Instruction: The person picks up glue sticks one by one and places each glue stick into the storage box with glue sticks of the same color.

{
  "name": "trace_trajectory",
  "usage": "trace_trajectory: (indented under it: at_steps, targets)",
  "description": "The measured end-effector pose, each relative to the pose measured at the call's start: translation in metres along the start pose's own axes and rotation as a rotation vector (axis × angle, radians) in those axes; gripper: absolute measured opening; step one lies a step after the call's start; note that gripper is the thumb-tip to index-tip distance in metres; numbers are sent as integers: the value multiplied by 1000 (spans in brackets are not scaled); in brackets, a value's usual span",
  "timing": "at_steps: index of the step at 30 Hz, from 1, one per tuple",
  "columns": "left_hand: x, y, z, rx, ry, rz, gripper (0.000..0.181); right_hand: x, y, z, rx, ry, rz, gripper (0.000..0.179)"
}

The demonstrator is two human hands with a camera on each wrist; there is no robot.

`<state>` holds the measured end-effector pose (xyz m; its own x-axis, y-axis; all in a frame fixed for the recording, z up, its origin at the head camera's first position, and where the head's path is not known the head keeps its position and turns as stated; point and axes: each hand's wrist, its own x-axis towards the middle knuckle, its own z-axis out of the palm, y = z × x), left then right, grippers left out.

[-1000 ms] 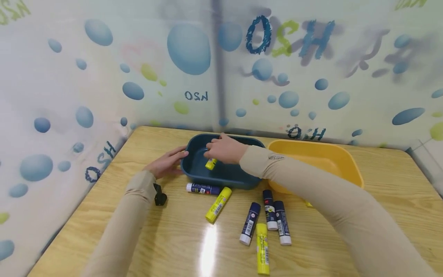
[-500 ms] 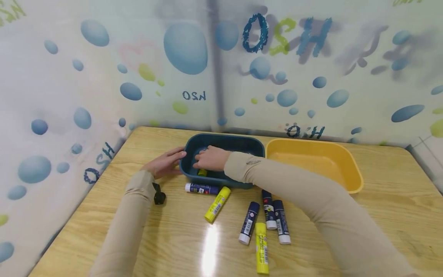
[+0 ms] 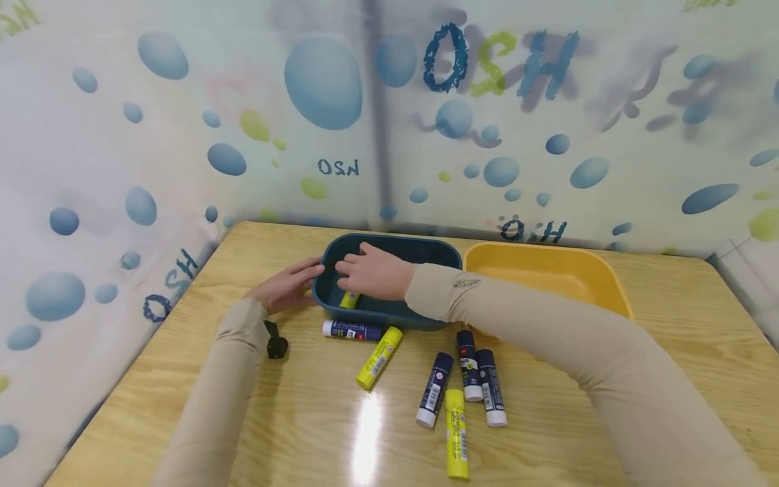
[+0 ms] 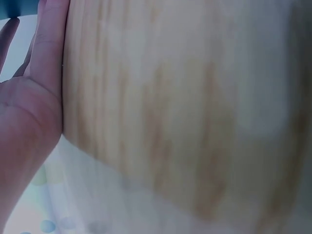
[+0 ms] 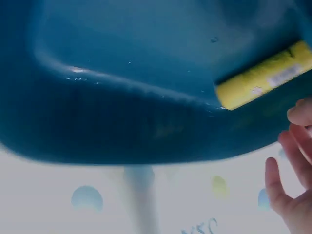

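My right hand [image 3: 379, 272] is over the left part of a dark blue plastic bin [image 3: 420, 251]. A yellow glue stick [image 5: 263, 77] lies inside the bin; in the head view the hand partly covers it. The right wrist view shows the thumb and fingers [image 5: 274, 181] apart from that stick, loosely bent around nothing. At the bin's left end, my left hand [image 3: 285, 287] rests on the table with its fingertips against the bin's wall and rim. Its fingers [image 4: 48, 48] look fairly straight in the left wrist view.
An orange bin [image 3: 548, 270] stands right of the blue one, partly behind my right sleeve. Several navy glue sticks [image 3: 435, 390] and two yellow glue sticks [image 3: 380, 357] lie in front. A small black object [image 3: 276, 346] sits near my left wrist. A patterned curtain [image 3: 255, 189] hangs behind the table.
My right hand moved left and lower in the bin with the yellow glue stick, then let go and rose slightly. The left hand stayed at the bin's left end.
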<state>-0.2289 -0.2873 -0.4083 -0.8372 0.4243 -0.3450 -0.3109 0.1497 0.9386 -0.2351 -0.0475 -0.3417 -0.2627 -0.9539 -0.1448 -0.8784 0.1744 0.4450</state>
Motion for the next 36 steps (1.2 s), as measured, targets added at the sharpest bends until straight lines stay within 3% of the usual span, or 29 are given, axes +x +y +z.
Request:
trace_trajectory:
  at_steps: [8, 15, 25, 36]
  targets:
    - [3, -2, -1, -13, 0, -3, 69, -52, -24, -30, -84, 144, -48, 28]
    - [5, -1, -2, -12, -4, -2, 69, -91, -52, -37, -126, 222, -124, 31]
    - [-3, -4, -4, -54, -27, 3, 70, -137, -74, -23, -25, 168, -106, 25]
    - [-1, -2, -5, -65, -48, -11, 69, -201, -85, 6, 68, 141, 39, 26]
